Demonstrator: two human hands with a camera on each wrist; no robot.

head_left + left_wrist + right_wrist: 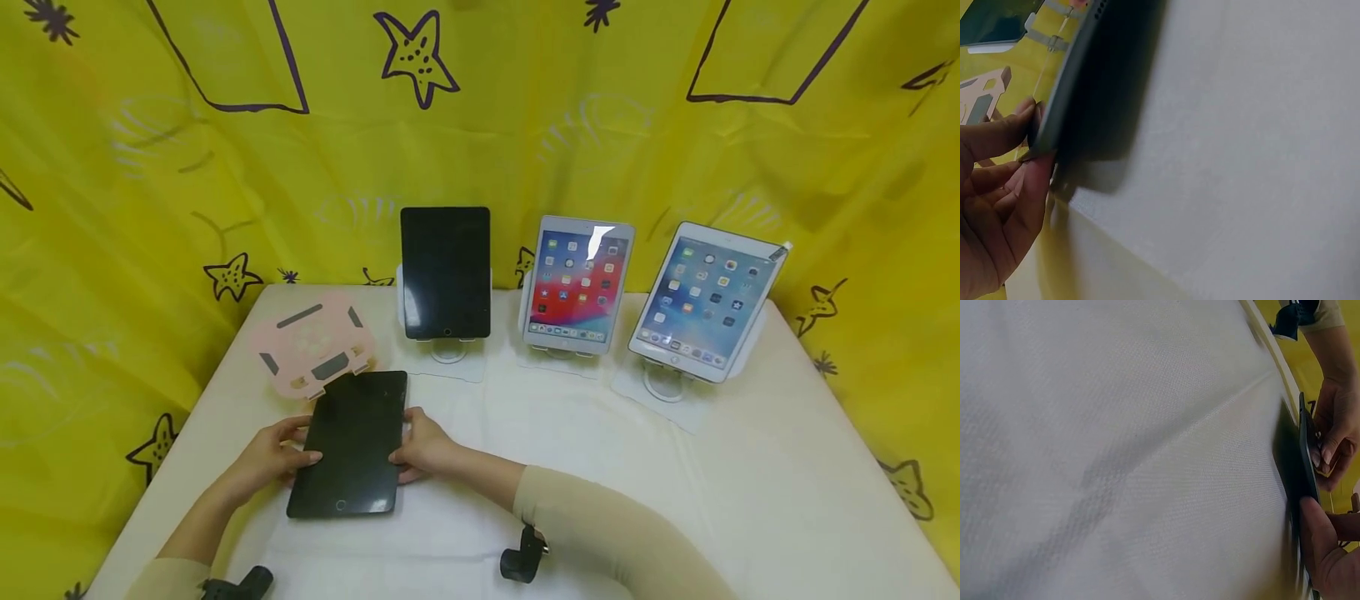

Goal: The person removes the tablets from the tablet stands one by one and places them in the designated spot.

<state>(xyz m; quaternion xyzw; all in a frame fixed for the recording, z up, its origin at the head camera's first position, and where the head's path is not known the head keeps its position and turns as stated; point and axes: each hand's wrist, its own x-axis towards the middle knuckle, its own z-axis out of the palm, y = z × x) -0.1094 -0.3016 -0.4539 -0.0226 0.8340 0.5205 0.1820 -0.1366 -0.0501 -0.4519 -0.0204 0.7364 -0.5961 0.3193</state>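
Here, a flat black tablet with a dark screen (349,444) lies on the white cloth-covered table (750,483), held at its two long edges between both hands. The left hand (273,454) pinches the tablet's left edge, thumb on top and fingers (1029,187) curled under the rim, as the left wrist view shows close up. The right hand (423,446) grips the opposite edge, its thumb (1322,544) lying against the thin side of the tablet. Whether the tablet is lifted clear of the cloth or resting on it cannot be told for sure; the left wrist view shows its near edge raised a little above its shadow.

Just beyond the left hand's fingertips, touching or nearly touching the tablet's far corner, sits a pale pink plastic stand with grey pads (313,343). Farther off, beyond the right hand, three more tablets stand upright on clear holders: a black one with a dark screen (446,272), a white one showing a red and blue home screen (577,283), and a white one showing a blue home screen (705,302). A yellow curtain printed with purple stars (150,208) hangs behind the table.
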